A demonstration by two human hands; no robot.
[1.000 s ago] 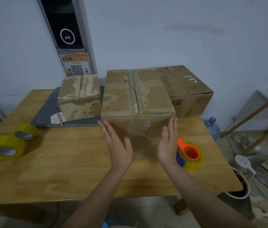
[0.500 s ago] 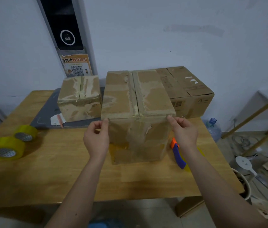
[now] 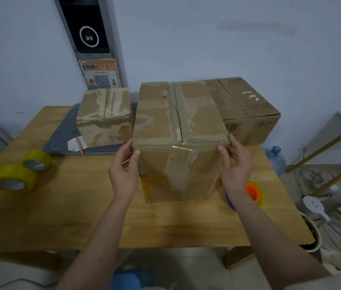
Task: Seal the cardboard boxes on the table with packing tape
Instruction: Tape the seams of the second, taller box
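Observation:
A tall cardboard box (image 3: 178, 130), taped along its top seam and front edge, stands in the middle of the wooden table (image 3: 61, 206). My left hand (image 3: 124, 172) grips its front left top corner, thumb on the front face. My right hand (image 3: 235, 166) grips the front right top corner the same way. A tape dispenser (image 3: 254, 193) with an orange core and blue handle lies on the table behind my right wrist, partly hidden. A smaller taped box (image 3: 104, 118) stands at the back left, and a wide flat box (image 3: 247, 109) at the back right.
Two yellow tape rolls (image 3: 12, 181) (image 3: 36, 160) lie near the table's left edge. A grey mat (image 3: 65, 135) lies under the small box, with a paper scrap and pen (image 3: 77, 144) on it. A water bottle (image 3: 275, 160), white stand and clutter are on the floor at right.
My hands went from open palms hovering before the box to gripping its upper front corners. They now sit slightly lower on the corners, fingers wrapped along the sides.

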